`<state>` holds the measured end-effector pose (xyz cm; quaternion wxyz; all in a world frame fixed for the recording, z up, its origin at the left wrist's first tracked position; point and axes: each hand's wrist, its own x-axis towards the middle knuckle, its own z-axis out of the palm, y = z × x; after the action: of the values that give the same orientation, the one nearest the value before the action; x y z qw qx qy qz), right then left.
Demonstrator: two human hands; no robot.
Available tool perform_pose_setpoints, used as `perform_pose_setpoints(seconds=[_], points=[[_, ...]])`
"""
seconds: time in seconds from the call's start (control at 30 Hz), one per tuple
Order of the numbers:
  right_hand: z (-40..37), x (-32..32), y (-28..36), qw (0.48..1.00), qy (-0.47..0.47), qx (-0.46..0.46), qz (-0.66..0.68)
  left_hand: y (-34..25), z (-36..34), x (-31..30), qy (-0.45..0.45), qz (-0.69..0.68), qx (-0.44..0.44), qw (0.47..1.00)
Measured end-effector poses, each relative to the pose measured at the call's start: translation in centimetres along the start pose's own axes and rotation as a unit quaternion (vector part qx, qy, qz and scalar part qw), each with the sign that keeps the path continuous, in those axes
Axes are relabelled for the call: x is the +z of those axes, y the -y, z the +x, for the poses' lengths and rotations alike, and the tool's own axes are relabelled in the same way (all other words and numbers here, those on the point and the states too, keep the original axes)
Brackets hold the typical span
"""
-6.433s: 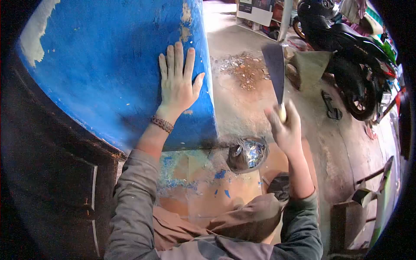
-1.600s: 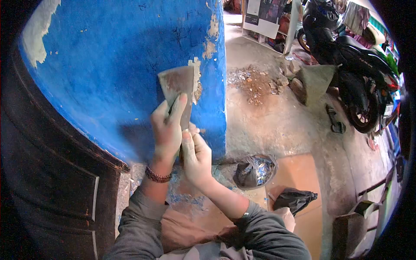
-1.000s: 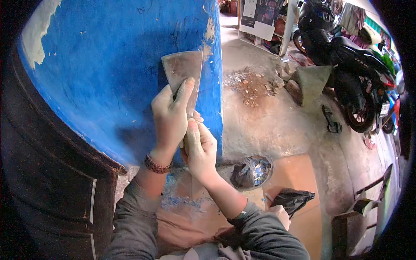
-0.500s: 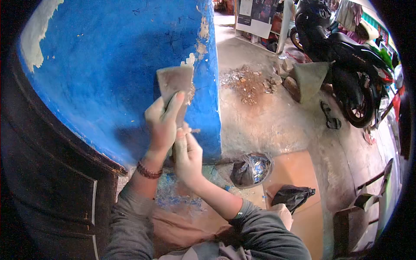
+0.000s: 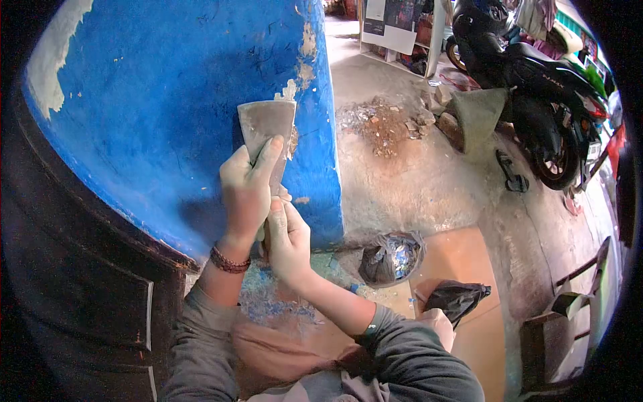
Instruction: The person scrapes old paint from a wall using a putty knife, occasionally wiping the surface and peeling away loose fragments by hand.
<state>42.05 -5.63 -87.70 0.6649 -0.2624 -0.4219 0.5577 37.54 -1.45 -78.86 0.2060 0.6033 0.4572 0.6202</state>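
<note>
A wide, flat scraper (image 5: 266,122) stands upright against the blue wall (image 5: 181,87), its broad edge at the top, just below a pale chipped patch (image 5: 289,90). My left hand (image 5: 248,187), with a braided bracelet at the wrist, is closed around the scraper's lower blade, thumb flat on the face. Below it, my right hand (image 5: 289,241) grips the lower end; the handle is mostly hidden by my fingers. Bare plaster also shows along the blade's right side.
Blue paint flakes (image 5: 274,309) lie on the floor below. An open black bag of chips (image 5: 395,260) and a crumpled black bag (image 5: 455,299) are at right. Beyond are a rubble heap (image 5: 382,127), a sandal (image 5: 512,173) and a parked motorcycle (image 5: 546,100). Dark panelled wood (image 5: 80,268) borders the left.
The scraper's top edge sits slightly more level, with both hands keeping their grip. The view has shifted a little.
</note>
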Motion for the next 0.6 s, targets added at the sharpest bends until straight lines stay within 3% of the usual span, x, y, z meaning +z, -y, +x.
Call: perform_pose_setpoints(seconds=[0.07,0.17,0.27,0.3,0.4,0.47,0.53,0.6], points=[[0.0,0.2,-0.4,1.0,0.003,0.006,-0.012,-0.7,-0.2,-0.1,0.016,-0.061,-0.089,0.994],[0.0,0.1,-2.2,0.997,-0.029,-0.061,-0.03,2.0,-0.8,-0.3,-0.016,-0.013,-0.103,0.994],[0.1,-0.4,-2.5,0.992,-0.029,-0.104,-0.06,2.9,-0.5,0.2,-0.021,-0.018,-0.039,0.999],[0.1,-0.4,-2.2,0.994,-0.025,-0.093,-0.046,1.4,-0.6,0.4,-0.015,-0.047,-0.073,0.996],[-0.1,-0.3,-1.4,0.995,-0.036,-0.062,-0.073,2.7,-0.4,0.0,-0.017,-0.027,-0.061,0.998],[-0.1,-0.4,-1.7,0.977,-0.052,-0.136,-0.159,1.7,-1.1,-0.2,-0.016,-0.051,-0.066,0.996],[0.3,-1.0,-1.5,0.969,-0.065,-0.176,-0.162,1.3,-1.1,0.3,-0.009,-0.074,-0.069,0.995],[1.0,-1.3,-1.7,0.96,-0.113,-0.212,-0.142,1.8,-0.9,1.4,0.056,-0.066,-0.055,0.995]])
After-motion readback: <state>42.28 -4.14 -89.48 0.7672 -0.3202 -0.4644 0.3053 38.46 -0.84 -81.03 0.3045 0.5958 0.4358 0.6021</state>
